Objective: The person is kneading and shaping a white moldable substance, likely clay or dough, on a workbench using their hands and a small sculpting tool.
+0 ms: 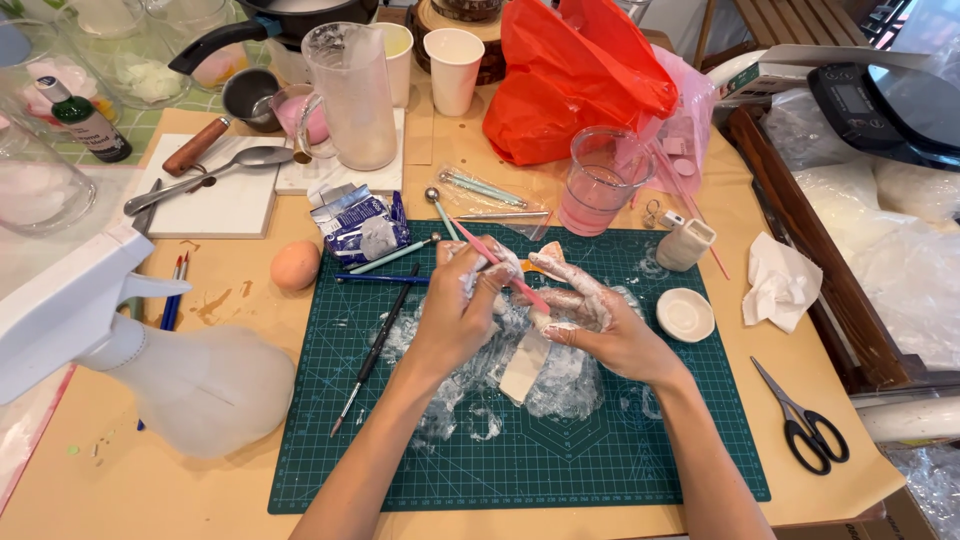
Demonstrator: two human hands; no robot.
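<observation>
**White paste on both hands, pink tool over the cutting mat**

Left hand [462, 300] clenched around a thin pink stick tool [500, 268], fingers smeared white. Right hand [588, 318] curled around a small white-coated lump [552, 262], with a touch of orange showing at its top. Both poised above crumpled clear plastic film [560, 385] on the green cutting mat [640, 450], film streaked with white paste. Tool tip close against the lump; actual contact impossible to tell.

Behind the mat: clear beaker [600, 182] holding pinkish liquid; tall frosted measuring jug [352, 95], contents unclear; white paper cup [453, 58], inside hidden. Beside the right hand, small shallow white dish [685, 314], seemingly bare, and a small white pot [685, 244]. Left of the mat, an egg [295, 264] and a white spray bottle [150, 350]. Scissors [805, 425] lying to the right, crumpled tissue [780, 285] above them.
</observation>
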